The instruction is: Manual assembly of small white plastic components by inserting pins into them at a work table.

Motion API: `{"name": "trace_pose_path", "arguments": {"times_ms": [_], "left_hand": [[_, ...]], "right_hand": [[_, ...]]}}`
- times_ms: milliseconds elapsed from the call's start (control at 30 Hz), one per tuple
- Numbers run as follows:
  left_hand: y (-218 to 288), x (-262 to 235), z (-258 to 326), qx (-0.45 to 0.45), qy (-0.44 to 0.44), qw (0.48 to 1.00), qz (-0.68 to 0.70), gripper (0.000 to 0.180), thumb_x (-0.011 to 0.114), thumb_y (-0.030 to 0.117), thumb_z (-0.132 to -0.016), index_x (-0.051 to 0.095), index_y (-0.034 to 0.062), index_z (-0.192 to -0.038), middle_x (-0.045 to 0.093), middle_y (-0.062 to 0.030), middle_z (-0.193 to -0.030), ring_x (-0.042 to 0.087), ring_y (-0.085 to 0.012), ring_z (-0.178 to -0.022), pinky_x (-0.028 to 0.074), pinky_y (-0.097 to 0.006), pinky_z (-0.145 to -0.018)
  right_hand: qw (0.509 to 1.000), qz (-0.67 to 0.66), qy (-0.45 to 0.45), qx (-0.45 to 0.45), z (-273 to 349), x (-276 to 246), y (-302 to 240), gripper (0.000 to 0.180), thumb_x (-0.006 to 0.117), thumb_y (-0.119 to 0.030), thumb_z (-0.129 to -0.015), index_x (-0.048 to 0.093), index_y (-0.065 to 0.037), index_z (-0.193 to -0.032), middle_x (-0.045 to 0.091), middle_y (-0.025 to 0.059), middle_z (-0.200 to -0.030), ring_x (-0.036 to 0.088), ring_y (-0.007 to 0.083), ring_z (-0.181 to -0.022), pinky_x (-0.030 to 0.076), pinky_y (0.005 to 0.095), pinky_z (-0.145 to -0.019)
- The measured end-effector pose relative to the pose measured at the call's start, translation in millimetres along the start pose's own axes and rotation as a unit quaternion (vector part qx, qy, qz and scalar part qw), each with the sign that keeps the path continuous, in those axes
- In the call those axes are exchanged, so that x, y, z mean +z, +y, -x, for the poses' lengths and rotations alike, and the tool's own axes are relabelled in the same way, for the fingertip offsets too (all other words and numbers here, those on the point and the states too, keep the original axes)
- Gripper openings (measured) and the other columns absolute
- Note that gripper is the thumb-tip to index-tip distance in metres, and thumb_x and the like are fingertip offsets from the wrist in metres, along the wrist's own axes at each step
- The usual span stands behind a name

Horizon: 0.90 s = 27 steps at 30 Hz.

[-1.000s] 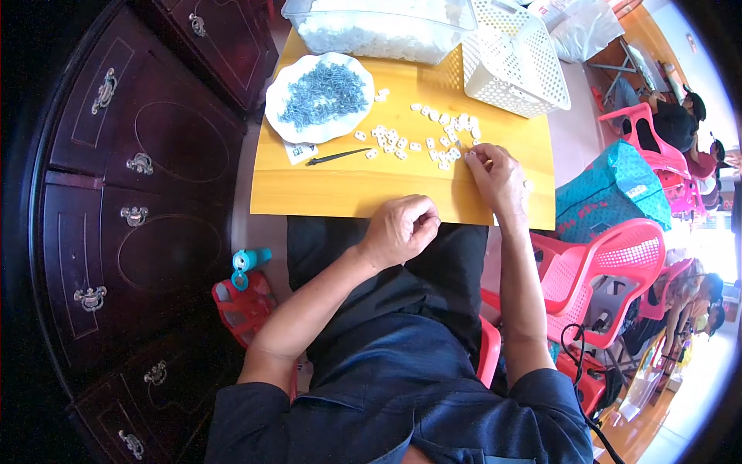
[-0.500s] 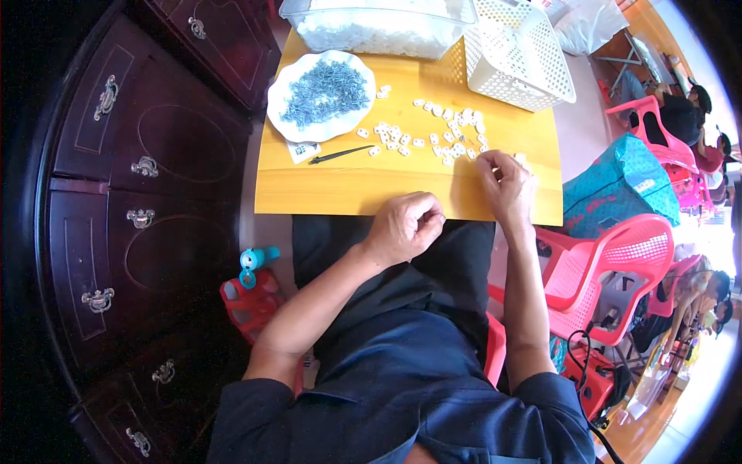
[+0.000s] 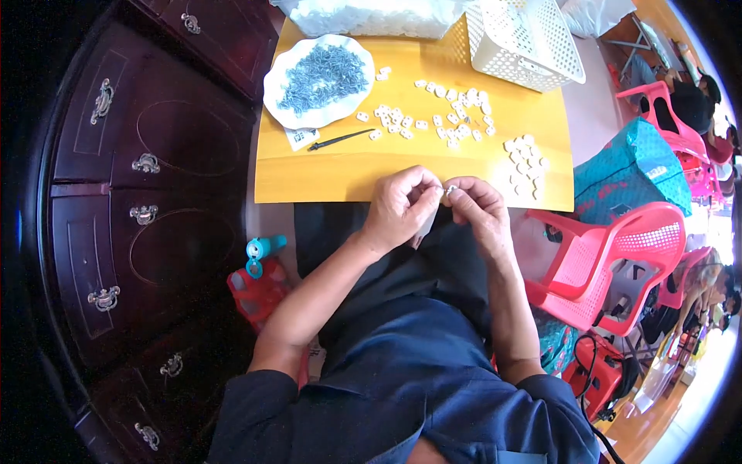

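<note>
My left hand [image 3: 396,209] and right hand [image 3: 481,210] meet just over the table's near edge, fingertips pinched close together. A small white plastic piece [image 3: 450,190] is between my right thumb and forefinger. The left thumb and forefinger are closed at its side; whatever they grip is too small to make out. Beyond the hands, small white plastic pieces with holes [image 3: 454,144] lie scattered on the table, and a separate group of white pieces [image 3: 522,168] is at the right. A scalloped white plate [image 3: 273,97] holds a heap of thin dark-grey metal pieces [image 3: 323,77], like small screws or nails.
A thin black stick-like tool [image 3: 340,140] lies before the plate on the yellow table [image 3: 309,182]. At the back stand a clear tub of white pieces [image 3: 379,19] and a white perforated basket [image 3: 514,69]. A pink chair [image 3: 572,271] and turquoise bag [image 3: 630,174] are at the right.
My right hand has come left from the pieces at the table's right and now holds a white piece. The left hand has risen slightly to meet it. The right-hand group is uncovered.
</note>
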<state>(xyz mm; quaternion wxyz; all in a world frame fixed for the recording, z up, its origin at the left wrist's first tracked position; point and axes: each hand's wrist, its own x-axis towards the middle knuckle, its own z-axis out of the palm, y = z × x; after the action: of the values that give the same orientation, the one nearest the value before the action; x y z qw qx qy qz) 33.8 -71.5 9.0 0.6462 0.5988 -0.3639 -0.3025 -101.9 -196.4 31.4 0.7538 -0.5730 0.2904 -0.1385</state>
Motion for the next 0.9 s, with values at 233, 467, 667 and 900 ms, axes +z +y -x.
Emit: {"name": "trace_pose_path", "arguments": {"times_ms": [233, 467, 667, 900], "left_hand": [[4.0, 3.0, 2.3, 0.000, -0.021, 0.999, -0.044, 0.005, 0.066, 0.006, -0.095, 0.063, 0.0020, -0.092, 0.059, 0.0038, -0.072, 0.051, -0.0008, -0.061, 0.040, -0.020, -0.054], [3.6, 0.0, 1.3, -0.005, -0.012, 0.999, -0.040, 0.005, 0.065, 0.005, -0.095, 0.064, 0.0012, -0.092, 0.062, 0.0031, -0.075, 0.054, -0.0009, -0.063, 0.042, -0.019, -0.056], [3.9, 1.8, -1.4, -0.007, -0.013, 0.999, -0.047, 0.005, 0.064, 0.003, -0.094, 0.064, 0.0005, -0.090, 0.063, 0.0009, -0.072, 0.057, -0.0032, -0.062, 0.044, -0.021, -0.055], [5.7, 2.1, -1.0, -0.002, -0.005, 0.997, -0.082, 0.006, 0.065, 0.002, -0.092, 0.064, 0.0006, -0.086, 0.064, -0.0020, -0.069, 0.060, -0.0065, -0.059, 0.046, -0.024, -0.054]], "right_hand": [[0.997, -0.069, 0.023, -0.002, 7.5, 2.3, 16.5, 0.017, 0.066, -0.011, -0.099, 0.069, -0.006, -0.114, 0.067, -0.0044, -0.089, 0.056, 0.0018, -0.076, 0.043, 0.0177, -0.066], [0.997, -0.064, 0.007, -0.035, 4.8, 2.6, 19.4, 0.016, 0.066, -0.009, -0.099, 0.066, -0.003, -0.114, 0.069, -0.0018, -0.093, 0.060, 0.0042, -0.081, 0.049, 0.0196, -0.074], [0.997, -0.066, 0.021, -0.036, 5.8, 6.6, 18.9, 0.015, 0.067, -0.011, -0.098, 0.068, -0.005, -0.111, 0.069, -0.0013, -0.089, 0.056, 0.0026, -0.073, 0.045, 0.0183, -0.065], [0.998, -0.059, 0.016, -0.035, 7.5, 3.4, 21.9, 0.016, 0.066, -0.011, -0.099, 0.067, -0.003, -0.113, 0.070, -0.0015, -0.093, 0.062, 0.0036, -0.081, 0.049, 0.0190, -0.071]]}}
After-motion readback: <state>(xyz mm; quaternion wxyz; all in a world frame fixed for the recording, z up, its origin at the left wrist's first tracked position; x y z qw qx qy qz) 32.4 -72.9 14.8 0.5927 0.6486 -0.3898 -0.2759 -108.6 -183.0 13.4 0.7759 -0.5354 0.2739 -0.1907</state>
